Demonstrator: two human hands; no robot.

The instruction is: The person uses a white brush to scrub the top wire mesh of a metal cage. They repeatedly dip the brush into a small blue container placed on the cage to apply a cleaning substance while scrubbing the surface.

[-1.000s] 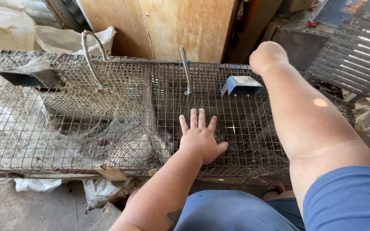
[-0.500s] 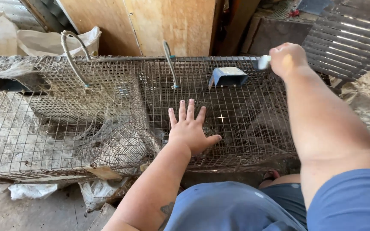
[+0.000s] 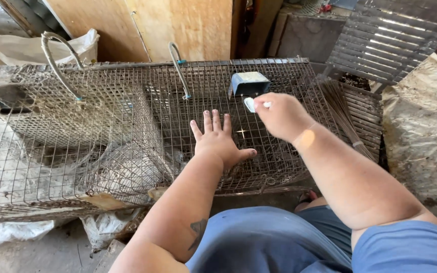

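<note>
A long wire mesh cage [image 3: 102, 126] lies in front of me, with two bent wire handles on top. My left hand [image 3: 220, 140] rests flat on the cage top, fingers spread, holding nothing. My right hand [image 3: 281, 116] hovers just right of it, closed around a small white object [image 3: 250, 104] that sticks out toward the left; I cannot tell what it is. A small blue-grey metal feeder box [image 3: 249, 82] hangs on the cage just beyond that object.
Plywood boards [image 3: 178, 28] lean behind the cage. A slatted metal panel [image 3: 395, 40] lies at the back right, with a twig broom [image 3: 342, 114] beside the cage. White sacks [image 3: 41, 48] sit at the back left. Crumpled plastic [image 3: 21, 230] lies under the cage front.
My right hand has come down from the far right edge of the cage to just in front of the feeder box, carrying the white object. My left hand stays flat on the mesh.
</note>
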